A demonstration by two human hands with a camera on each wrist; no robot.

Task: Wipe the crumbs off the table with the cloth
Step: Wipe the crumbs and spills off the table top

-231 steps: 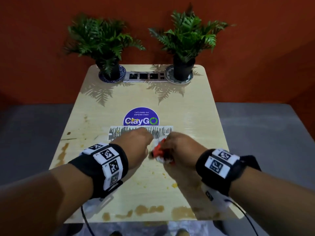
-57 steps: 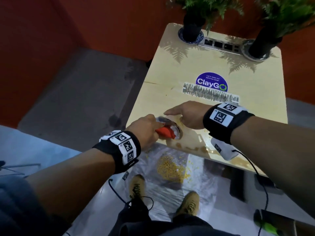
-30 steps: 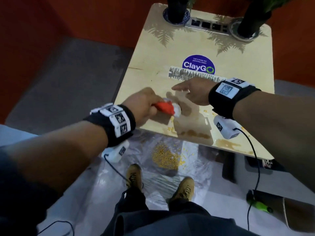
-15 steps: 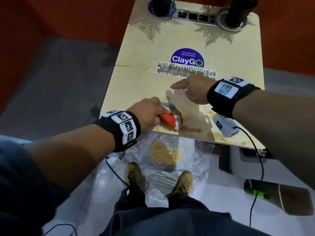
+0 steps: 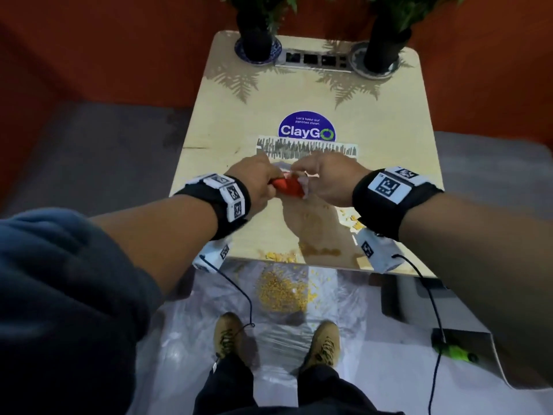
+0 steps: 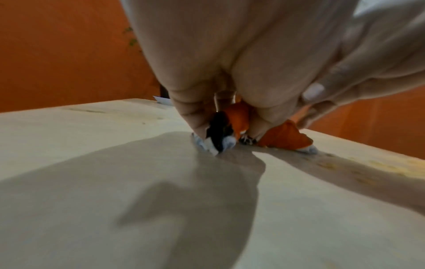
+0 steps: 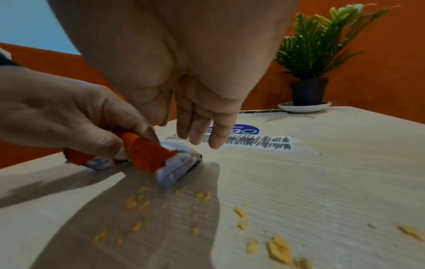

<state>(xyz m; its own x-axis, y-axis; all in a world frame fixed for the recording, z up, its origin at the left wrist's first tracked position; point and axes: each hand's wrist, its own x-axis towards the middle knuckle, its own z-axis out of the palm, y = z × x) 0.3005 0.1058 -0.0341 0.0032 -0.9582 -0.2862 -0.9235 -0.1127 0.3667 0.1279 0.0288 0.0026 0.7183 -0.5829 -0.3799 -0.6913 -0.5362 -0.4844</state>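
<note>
My left hand (image 5: 257, 181) grips a bunched red and white cloth (image 5: 287, 188) and presses it on the pale wooden table (image 5: 389, 130), just below the grey strip sticker. The right wrist view shows the cloth (image 7: 147, 156) under that hand (image 7: 69, 116). My right hand (image 5: 326, 175) hovers right beside the cloth, fingers (image 7: 202, 127) straight and pointing down, holding nothing. Yellow crumbs (image 7: 280, 247) lie on the table near the cloth and under my right wrist (image 5: 356, 223). More crumbs (image 5: 281, 256) sit at the near edge.
Two potted plants (image 5: 257, 34) (image 5: 386, 40) and a socket strip (image 5: 314, 59) stand at the far edge. A ClayGo sticker (image 5: 306, 130) marks mid-table. Below the near edge, a plastic sheet (image 5: 344, 295) holds a crumb pile (image 5: 281, 292) by my shoes.
My left hand has carried the cloth from the near edge back up to mid-table. My right hand has closed in beside it.
</note>
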